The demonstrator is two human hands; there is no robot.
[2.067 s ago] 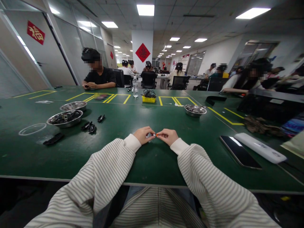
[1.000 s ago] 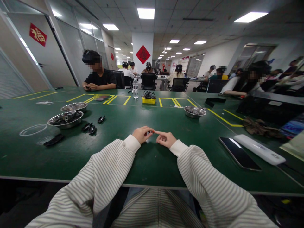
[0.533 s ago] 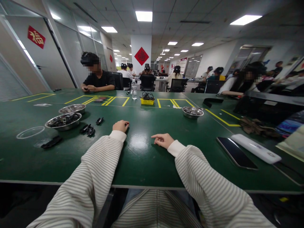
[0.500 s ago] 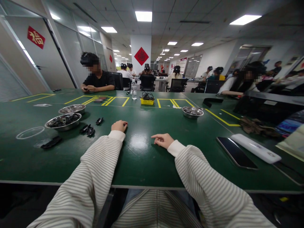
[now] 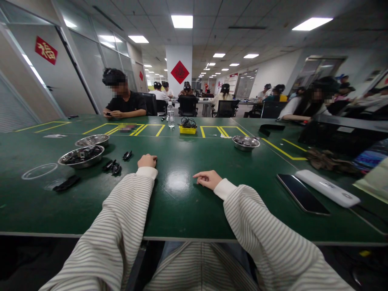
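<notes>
My left hand [image 5: 147, 161] rests on the green table [image 5: 178, 214] with its fingers curled; whatever they may hold is hidden. To the left of it lie several small black plastic parts [image 5: 112, 167], and one more black part [image 5: 127, 155] sits a little nearer the hand. My right hand [image 5: 208, 179] is low over the tabletop, index finger stretched out to the left and the others loosely bent, with nothing in it. Further left, a steel bowl [image 5: 86, 163] is filled with dark parts, in front of a second steel bowl [image 5: 91, 141].
At right lie a black phone [image 5: 301, 194] and a white case-like device [image 5: 327, 188]. A steel bowl of parts [image 5: 246, 148], a yellow tray with black cable [image 5: 188, 130] and a plastic bottle [image 5: 171, 117] stand further back. A person [image 5: 125, 99] sits across the table.
My left hand has shifted slightly left, towards the black parts. My right hand has stayed where it was.
</notes>
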